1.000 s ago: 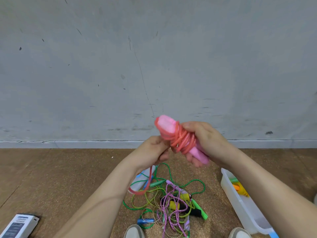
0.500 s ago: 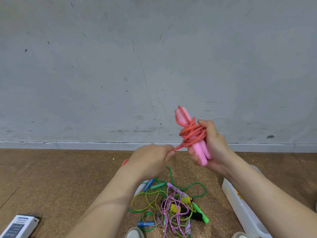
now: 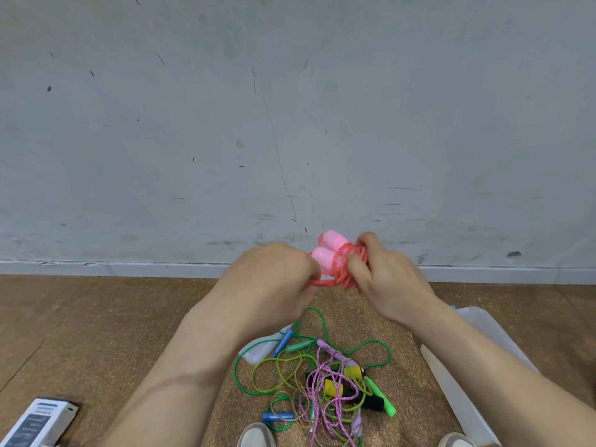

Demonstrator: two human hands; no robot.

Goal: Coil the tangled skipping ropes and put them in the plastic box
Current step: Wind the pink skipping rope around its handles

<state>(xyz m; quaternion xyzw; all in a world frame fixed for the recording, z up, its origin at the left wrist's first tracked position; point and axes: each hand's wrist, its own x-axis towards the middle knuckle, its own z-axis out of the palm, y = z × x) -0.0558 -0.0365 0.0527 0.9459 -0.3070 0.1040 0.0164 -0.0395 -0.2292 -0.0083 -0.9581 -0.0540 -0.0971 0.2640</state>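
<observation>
I hold a pink-handled skipping rope (image 3: 332, 253) up in front of the wall, its red cord wound round the two pink handles. My right hand (image 3: 383, 279) grips the wound bundle from the right. My left hand (image 3: 274, 279) pinches the loose red cord end at the bundle's lower left. Below, on the floor, a tangled pile of skipping ropes (image 3: 322, 382) lies: green, yellow-green and pink cords with blue, green, yellow and black handles. The clear plastic box (image 3: 451, 379) stands to the right, mostly behind my right forearm.
A white and blue carton (image 3: 35, 424) lies at the bottom left on the brown floor. A white flat object (image 3: 258, 351) lies under the pile's left side. The tips of my shoes (image 3: 256, 435) show at the bottom edge. A grey wall rises close ahead.
Both hands have come together and dropped lower. The bundle turned so the handle ends point up and left, and my left hand moved in against it with the cord end.
</observation>
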